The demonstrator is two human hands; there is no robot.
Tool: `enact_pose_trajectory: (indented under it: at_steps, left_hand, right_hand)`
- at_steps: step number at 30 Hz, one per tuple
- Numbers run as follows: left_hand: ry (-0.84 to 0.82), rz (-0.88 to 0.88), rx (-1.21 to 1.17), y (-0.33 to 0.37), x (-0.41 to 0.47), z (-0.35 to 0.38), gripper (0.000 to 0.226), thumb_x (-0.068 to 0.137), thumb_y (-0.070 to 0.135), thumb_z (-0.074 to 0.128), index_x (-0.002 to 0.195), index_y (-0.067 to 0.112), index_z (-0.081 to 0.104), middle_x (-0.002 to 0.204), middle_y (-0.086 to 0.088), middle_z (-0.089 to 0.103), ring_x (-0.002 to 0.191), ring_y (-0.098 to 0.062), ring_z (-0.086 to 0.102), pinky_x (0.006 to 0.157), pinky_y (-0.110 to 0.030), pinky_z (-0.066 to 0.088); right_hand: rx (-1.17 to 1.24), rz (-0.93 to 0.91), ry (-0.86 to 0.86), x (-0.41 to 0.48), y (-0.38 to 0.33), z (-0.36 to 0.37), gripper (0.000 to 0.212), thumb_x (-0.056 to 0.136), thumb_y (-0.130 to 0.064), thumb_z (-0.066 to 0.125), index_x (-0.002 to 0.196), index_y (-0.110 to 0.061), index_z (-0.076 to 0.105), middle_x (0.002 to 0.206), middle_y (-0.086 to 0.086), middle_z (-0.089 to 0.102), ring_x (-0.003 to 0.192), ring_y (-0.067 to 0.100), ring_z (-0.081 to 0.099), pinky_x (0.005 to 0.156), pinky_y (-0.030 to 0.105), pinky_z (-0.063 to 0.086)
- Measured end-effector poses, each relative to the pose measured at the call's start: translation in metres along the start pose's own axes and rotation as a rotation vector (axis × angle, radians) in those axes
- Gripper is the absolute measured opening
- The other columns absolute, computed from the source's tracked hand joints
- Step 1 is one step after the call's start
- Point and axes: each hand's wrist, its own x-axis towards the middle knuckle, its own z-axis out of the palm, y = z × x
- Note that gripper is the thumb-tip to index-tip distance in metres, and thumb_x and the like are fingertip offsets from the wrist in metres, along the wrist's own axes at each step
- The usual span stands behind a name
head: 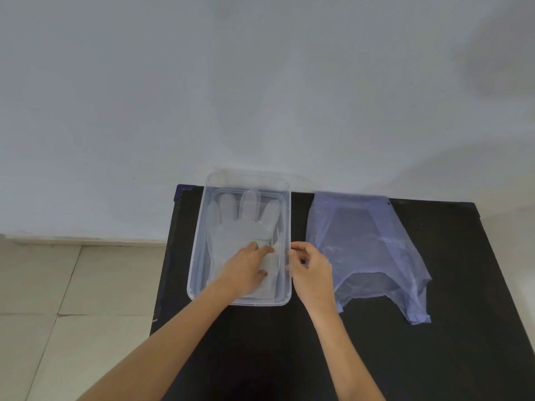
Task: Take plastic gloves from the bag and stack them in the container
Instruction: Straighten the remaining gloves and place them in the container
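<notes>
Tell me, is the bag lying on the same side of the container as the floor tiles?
No, the bag lies flat on the black table to the right of the container, while the floor tiles show on the left.

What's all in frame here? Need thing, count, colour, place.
Clear rectangular plastic container: one, transparent, on the table's left part, far end against the wall.
Translucent plastic gloves: a flat stack, exact count unclear, whitish clear, inside the container, fingers pointing to the wall.
Thin pale blue plastic bag: one, lying flat on the table, right of the container.
Black table: one, black top, against the wall.
Wall: white, behind the table.
Tiled floor: beige, left of the table.
Left hand: pressing on the gloves inside the container.
Right hand: at the container's right rim, fingers curled.
</notes>
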Motion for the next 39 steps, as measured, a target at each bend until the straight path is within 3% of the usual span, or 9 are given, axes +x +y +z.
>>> enact_pose_trajectory:
  at_steps: [6,11,16,24,32,39]
  left_hand:
    - [-0.078,0.020,-0.035,-0.005,-0.007,-0.002,0.044,0.090,0.020,0.059,0.132,0.029,0.049,0.115,0.001,0.051,0.096,-0.014,0.056,0.095,-0.029,0.048]
    - [0.094,-0.087,-0.118,-0.024,-0.010,-0.023,0.024,0.095,0.011,0.049,0.113,0.020,0.063,0.096,0.003,0.051,0.084,-0.013,0.057,0.086,-0.024,0.047]
    - [-0.001,-0.155,-0.037,-0.039,-0.022,-0.027,0.022,0.094,0.015,0.049,0.113,0.020,0.057,0.105,-0.002,0.052,0.088,-0.022,0.061,0.085,-0.033,0.053]
    - [-0.008,-0.203,0.014,-0.028,-0.022,-0.022,0.022,0.096,0.024,0.047,0.117,0.019,0.050,0.109,-0.001,0.049,0.087,-0.018,0.056,0.086,-0.033,0.053]
    - [-0.016,-0.252,-0.021,-0.028,-0.021,-0.023,0.023,0.096,0.025,0.048,0.118,0.018,0.050,0.116,-0.006,0.052,0.093,-0.022,0.059,0.092,-0.035,0.052]
    - [-0.018,-0.269,-0.035,-0.027,-0.019,-0.026,0.024,0.096,0.028,0.048,0.119,0.018,0.051,0.116,-0.005,0.054,0.094,-0.022,0.060,0.092,-0.033,0.051]
  right_hand:
    - [0.002,0.002,0.002,-0.001,-0.001,0.001,0.015,0.095,-0.018,0.056,0.104,-0.027,0.063,0.090,-0.014,0.068,0.084,0.004,0.068,0.066,0.014,0.053]
    - [0.004,0.022,-0.015,-0.002,-0.002,-0.003,0.014,0.094,-0.021,0.056,0.104,-0.026,0.065,0.090,-0.017,0.068,0.084,0.000,0.066,0.069,0.014,0.051]
    - [0.020,0.038,-0.021,-0.006,0.005,0.002,0.016,0.094,-0.027,0.056,0.107,-0.026,0.066,0.094,-0.013,0.071,0.086,0.004,0.068,0.079,0.029,0.058]
    - [-0.085,-0.011,-0.025,-0.006,0.003,0.004,0.027,0.095,-0.028,0.057,0.121,-0.026,0.063,0.107,-0.011,0.070,0.087,-0.002,0.065,0.079,0.021,0.054]
    - [-0.089,-0.018,-0.012,-0.005,0.000,0.008,0.024,0.095,-0.022,0.055,0.117,-0.024,0.065,0.100,-0.010,0.071,0.088,0.004,0.067,0.078,0.027,0.058]
    - [-0.126,-0.027,-0.016,-0.001,0.001,0.008,0.026,0.095,-0.024,0.056,0.118,-0.023,0.066,0.105,-0.010,0.072,0.088,0.001,0.066,0.076,0.019,0.053]
